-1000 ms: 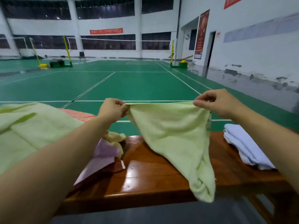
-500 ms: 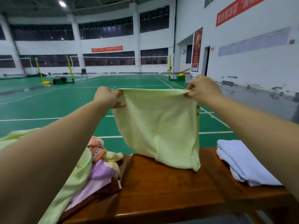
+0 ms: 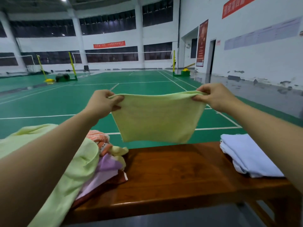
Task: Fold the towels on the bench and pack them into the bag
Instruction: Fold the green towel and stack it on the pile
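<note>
Both hands are up in front of the person, holding the yellow-green towel [image 3: 155,118] stretched out in the air above the bench [image 3: 180,171]; its bottom edge hangs just clear of the wood. Left hand [image 3: 102,102] pinches the top-left corner between thumb and curled fingers, right hand [image 3: 213,97] pinches the top-right corner the same way. The top edge sags slightly between the pinches, and the cloth already looks doubled, so this is likely a mid-fold step. To do it well: the person should keep both pinches right at the corners, pull the top edge taut so the layers hang square, check the bottom corners line up, then either bring the corners together or lay the towel flat on the bare wood and fold it over. The free stretch of bench sits between the heap of unfolded towels [image 3: 105,154] on the left and the folded white towel [image 3: 246,154] on the right, so the piece should come down there without dragging into either. No bag is in view, so packing position cannot be judged.
</note>
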Motion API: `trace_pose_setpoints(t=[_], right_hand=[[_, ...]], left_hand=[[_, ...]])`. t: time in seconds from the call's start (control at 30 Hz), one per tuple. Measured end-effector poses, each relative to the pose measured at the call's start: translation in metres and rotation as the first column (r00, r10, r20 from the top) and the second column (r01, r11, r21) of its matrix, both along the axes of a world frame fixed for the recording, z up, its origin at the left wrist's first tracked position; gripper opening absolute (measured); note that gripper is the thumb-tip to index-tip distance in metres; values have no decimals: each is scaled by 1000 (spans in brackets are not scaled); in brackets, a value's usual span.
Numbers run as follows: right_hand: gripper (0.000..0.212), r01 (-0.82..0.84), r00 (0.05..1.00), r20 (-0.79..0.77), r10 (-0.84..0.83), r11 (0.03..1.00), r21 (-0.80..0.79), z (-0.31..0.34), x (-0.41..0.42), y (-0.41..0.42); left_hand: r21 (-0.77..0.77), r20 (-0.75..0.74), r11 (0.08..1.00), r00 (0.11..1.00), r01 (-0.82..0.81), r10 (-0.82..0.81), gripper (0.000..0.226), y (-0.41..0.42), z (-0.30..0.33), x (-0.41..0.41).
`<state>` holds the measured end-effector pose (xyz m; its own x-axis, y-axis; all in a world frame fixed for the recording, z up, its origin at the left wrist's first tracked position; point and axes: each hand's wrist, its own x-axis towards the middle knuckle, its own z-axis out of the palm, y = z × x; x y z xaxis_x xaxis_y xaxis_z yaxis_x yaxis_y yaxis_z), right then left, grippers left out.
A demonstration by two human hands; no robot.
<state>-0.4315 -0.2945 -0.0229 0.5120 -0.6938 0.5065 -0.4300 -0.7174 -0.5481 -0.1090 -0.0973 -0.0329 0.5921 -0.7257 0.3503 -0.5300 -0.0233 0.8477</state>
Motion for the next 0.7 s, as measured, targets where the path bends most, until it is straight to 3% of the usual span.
trace_pose_setpoints(t=[0.2,0.3,0.33,0.43,0.47,0.6,0.7], right_hand=[[10,-217,965,-77,250,930,297,-81,-52,42],[14,-213,976,22,219,917,337,-123,-62,50],[14,-198,980,60,189,919,339,-136,-61,52],[14,-135,987,129,97,934,332,-162,-55,58],[14,-123,986,147,78,937,328,-168,-53,61],[16,-54,999,21,50,968,243,-182,-55,73],[15,-51,997,-41,61,977,209,-184,-61,73]], left_hand=[[302,216,952,970,39,-108,26,69,-64,-29],[264,251,962,957,74,-143,24,80,-98,-37],[209,212,973,967,94,-139,23,82,-108,-42],[54,-127,979,974,196,-188,23,83,-134,-58],[33,-144,980,971,197,-190,26,82,-142,-60],[103,163,985,975,135,-151,33,85,-166,-56],[192,246,972,953,132,-178,22,89,-171,-57]])
